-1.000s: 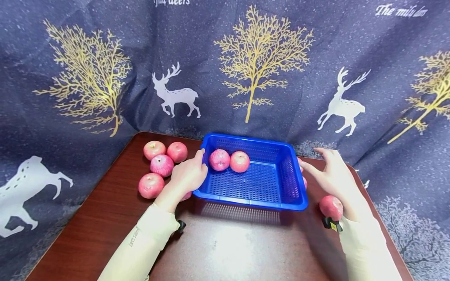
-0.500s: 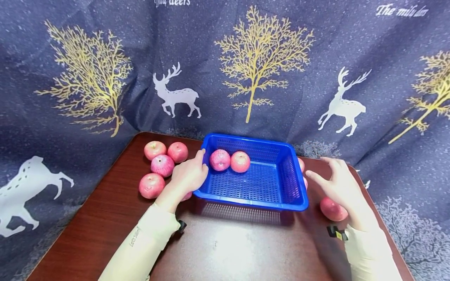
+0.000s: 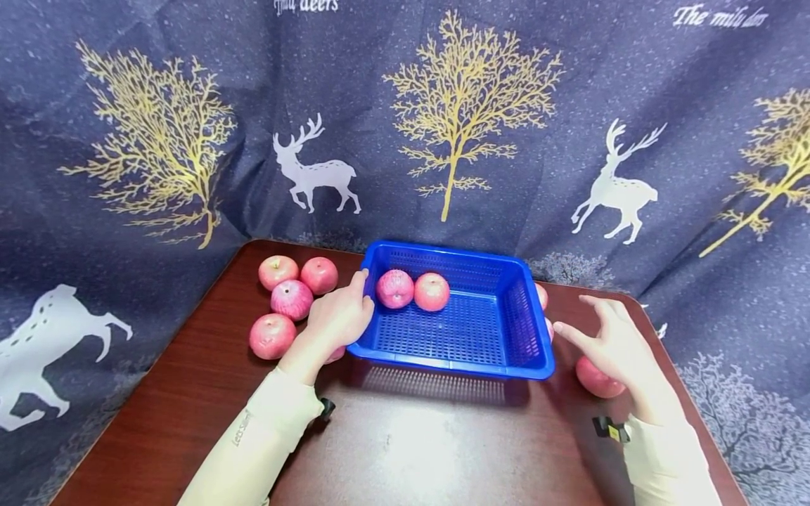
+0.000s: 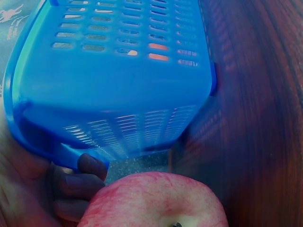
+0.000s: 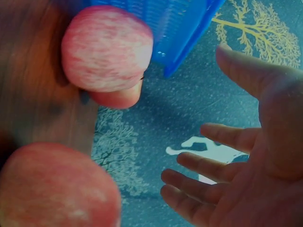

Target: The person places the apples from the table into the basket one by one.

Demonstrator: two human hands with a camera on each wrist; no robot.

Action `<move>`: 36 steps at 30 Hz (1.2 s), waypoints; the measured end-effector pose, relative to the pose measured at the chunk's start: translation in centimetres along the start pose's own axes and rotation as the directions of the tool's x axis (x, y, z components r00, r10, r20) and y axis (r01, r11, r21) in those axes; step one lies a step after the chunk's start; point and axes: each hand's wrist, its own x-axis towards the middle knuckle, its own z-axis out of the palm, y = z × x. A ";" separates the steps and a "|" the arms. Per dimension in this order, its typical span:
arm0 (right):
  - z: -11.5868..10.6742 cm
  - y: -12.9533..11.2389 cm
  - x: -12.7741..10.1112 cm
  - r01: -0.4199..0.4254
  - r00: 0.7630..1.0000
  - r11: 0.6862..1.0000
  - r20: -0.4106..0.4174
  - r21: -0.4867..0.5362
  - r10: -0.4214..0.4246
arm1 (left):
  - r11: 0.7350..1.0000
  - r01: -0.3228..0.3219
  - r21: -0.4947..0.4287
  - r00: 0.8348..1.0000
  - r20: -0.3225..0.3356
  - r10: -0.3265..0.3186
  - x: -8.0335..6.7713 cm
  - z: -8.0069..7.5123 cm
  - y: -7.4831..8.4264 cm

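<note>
A blue slotted basket (image 3: 525,316) stands at the back of the brown table and holds two pink-red apples (image 3: 395,288) (image 3: 432,291). My left hand (image 3: 344,313) holds its left rim, thumb over the edge. In the left wrist view the fingers (image 4: 78,182) curl under the basket (image 4: 118,85), with an apple (image 4: 156,201) just below them. My right hand (image 3: 610,341) hovers with fingers spread beside the basket's right wall, over an apple (image 3: 595,381) and holding nothing. The right wrist view shows the spread hand (image 5: 236,156) and apples (image 5: 106,47) (image 5: 52,189).
Several more apples lie left of the basket (image 3: 278,271) (image 3: 319,274) (image 3: 292,299) (image 3: 272,335). Two others (image 3: 541,295) (image 3: 549,329) peek out behind its right wall. A dark blue curtain with deer and trees (image 3: 455,126) hangs around the table (image 3: 405,450).
My right hand has drawn back toward me and sunk lower, now partly covering the apple at the right. The left hand and the basket have not moved.
</note>
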 end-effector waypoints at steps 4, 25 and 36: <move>0.4 0.8 -0.3 0.010 1.000 1.000 0.018 -0.013 -0.010 | 1.000 -0.001 0.000 1.000 0.000 0.001 0.0 0.2 -0.1; 0.8 4.3 -1.4 0.012 0.989 0.999 0.150 -0.038 -0.006 | 1.000 -0.007 0.015 1.000 0.009 0.007 0.3 0.0 0.0; 0.5 4.7 -1.4 -0.017 0.957 0.999 0.289 -0.049 0.031 | 1.000 -0.005 0.011 1.000 0.009 0.005 0.3 0.1 -0.1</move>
